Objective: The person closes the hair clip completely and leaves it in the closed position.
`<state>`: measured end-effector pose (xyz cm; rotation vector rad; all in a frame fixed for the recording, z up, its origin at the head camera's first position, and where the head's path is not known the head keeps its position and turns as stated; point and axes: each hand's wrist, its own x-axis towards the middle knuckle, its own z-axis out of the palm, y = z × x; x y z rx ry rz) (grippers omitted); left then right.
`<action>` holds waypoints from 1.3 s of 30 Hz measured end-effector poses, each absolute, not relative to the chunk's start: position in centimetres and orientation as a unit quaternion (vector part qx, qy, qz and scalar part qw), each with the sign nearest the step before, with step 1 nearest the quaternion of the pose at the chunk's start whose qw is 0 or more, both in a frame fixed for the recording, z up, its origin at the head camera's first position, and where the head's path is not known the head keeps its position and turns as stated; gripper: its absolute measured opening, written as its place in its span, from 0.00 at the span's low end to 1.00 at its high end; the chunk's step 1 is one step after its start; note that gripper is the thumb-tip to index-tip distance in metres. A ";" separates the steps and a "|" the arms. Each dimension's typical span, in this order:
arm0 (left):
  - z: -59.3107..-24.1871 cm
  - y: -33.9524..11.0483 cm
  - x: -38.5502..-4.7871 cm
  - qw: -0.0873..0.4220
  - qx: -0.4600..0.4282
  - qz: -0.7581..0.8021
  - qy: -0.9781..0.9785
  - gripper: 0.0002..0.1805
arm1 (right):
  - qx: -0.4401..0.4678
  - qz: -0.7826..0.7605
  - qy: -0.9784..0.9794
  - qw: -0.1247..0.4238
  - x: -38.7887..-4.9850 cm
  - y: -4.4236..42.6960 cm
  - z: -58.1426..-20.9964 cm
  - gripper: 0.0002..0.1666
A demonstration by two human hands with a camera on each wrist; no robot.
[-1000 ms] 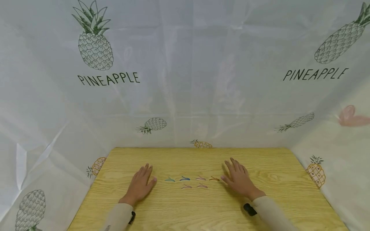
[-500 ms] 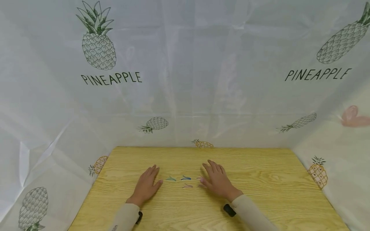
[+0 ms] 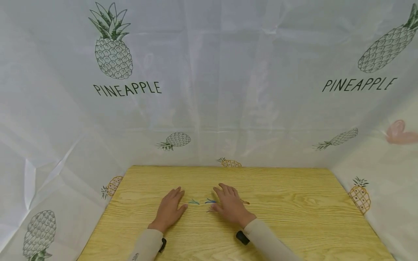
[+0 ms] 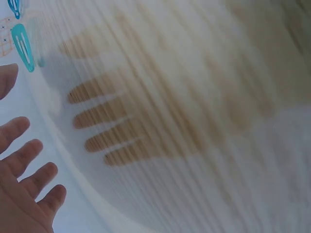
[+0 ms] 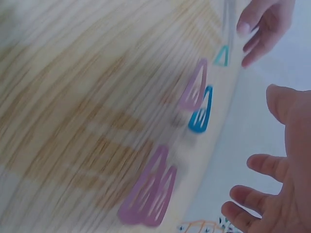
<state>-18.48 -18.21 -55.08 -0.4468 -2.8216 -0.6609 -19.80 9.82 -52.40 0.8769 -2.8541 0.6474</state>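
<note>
Snap hair clips lie on the wooden tabletop (image 3: 287, 203). A teal clip (image 3: 193, 202) is just right of my left hand (image 3: 169, 209), whose fingers are extended and hold nothing. My right hand (image 3: 230, 205) hovers over the clips with spread fingers, grasping none. Its thumb overlaps a pinkish-purple clip (image 5: 194, 87) in the head view, near a blue clip (image 5: 201, 111). Two more purple clips (image 5: 148, 189) show in the right wrist view but are hidden by the right hand in the head view. An orange-brown clip (image 3: 245, 202) peeks out to that hand's right.
A white sheet (image 3: 209, 90) printed with pineapples hangs behind the table and along both sides. Glossy wood reflects the left hand in the left wrist view. Each wrist wears a dark band, with a black device (image 3: 242, 237) by the right cuff.
My right hand has swept left from beside the orange-brown clip to above the middle clips, uncovering the orange-brown one again. My left hand has shifted slightly right. The visible clips stay put.
</note>
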 end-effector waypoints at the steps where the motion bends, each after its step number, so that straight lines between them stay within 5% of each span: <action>1: -55.1 -18.2 -18.5 0.106 -0.151 -0.222 -0.958 0.29 | 0.286 0.205 -0.935 0.042 -19.9 9.5 -52.6 0.35; 24: -55.4 -17.0 -18.8 0.124 -0.129 -0.188 -0.966 0.18 | 0.283 0.092 -0.950 0.095 -20.1 4.2 -53.3 0.28; 39: -55.7 -16.0 -19.1 0.124 -0.125 -0.180 -0.968 0.11 | 0.259 0.064 -0.958 0.102 -20.3 2.0 -53.9 0.10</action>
